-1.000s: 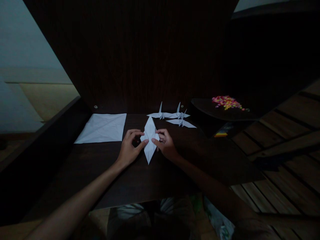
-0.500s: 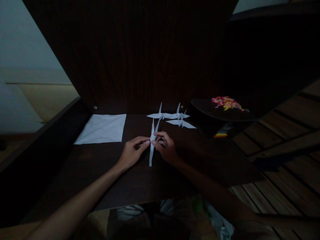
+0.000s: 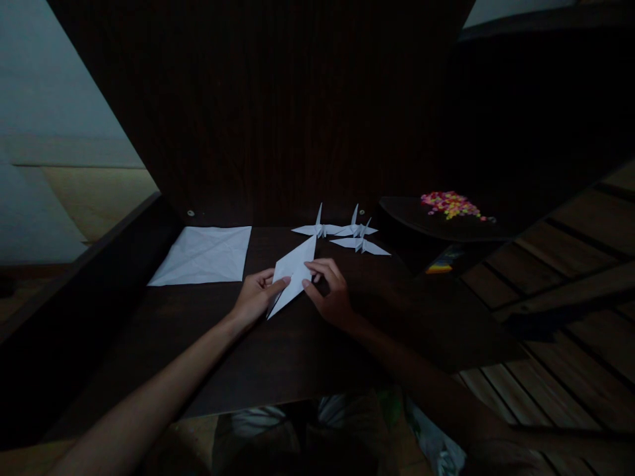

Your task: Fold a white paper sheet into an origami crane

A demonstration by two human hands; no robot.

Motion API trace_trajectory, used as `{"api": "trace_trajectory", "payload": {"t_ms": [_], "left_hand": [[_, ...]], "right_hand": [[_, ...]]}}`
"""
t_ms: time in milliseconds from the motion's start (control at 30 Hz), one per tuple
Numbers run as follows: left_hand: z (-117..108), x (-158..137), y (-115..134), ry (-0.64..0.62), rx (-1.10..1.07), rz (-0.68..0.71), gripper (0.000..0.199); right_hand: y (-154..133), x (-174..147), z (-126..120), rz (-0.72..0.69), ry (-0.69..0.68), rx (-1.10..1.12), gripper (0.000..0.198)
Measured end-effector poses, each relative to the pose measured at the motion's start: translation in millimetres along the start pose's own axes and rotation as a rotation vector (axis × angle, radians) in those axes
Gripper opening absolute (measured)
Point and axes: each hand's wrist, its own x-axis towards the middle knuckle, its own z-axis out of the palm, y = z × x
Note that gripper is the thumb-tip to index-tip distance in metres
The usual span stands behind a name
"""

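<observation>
A folded white origami paper (image 3: 292,268), shaped like a long diamond, is held between both hands above the dark table. On its left edge, my left hand (image 3: 254,295) pinches it with the thumb on top. The thumb and fingers of my right hand (image 3: 330,291) grip the right edge. Just beyond the paper's upper tip, three white paper cranes (image 3: 361,244) stand close together with their wings spread. A creased white sheet of paper (image 3: 208,254) lies flat to the left of my left hand.
A dark board (image 3: 278,112) rises behind the table (image 3: 238,377). To the right, a rounded shelf (image 3: 411,218) bears a heap of small colourful pieces (image 3: 454,205). A raised side panel (image 3: 84,291) borders the left.
The folded paper was edge-on with its narrow points parted; now its broad diamond face shows, tilted to the right. My left hand has shifted slightly left and down.
</observation>
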Motion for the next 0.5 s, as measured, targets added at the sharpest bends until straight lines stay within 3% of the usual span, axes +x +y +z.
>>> {"api": "trace_trajectory", "payload": {"t_ms": [133,233,333,500], "left_hand": [[-1,-1,3,-0.014,-0.073,-0.043,0.048],[0,-4,4,-0.076,-0.054,-0.065,0.042],[1,-6,4,-0.172,-0.010,-0.106,0.038],[2,-7,4,-0.234,0.030,-0.133,0.036]], "right_hand": [[9,8,1,0.246,0.208,0.175,0.038],[12,12,0,0.498,0.035,0.454,0.042],[10,12,-1,0.665,-0.071,0.510,0.035],[3,11,-3,0.747,-0.097,0.448,0.030]]}}
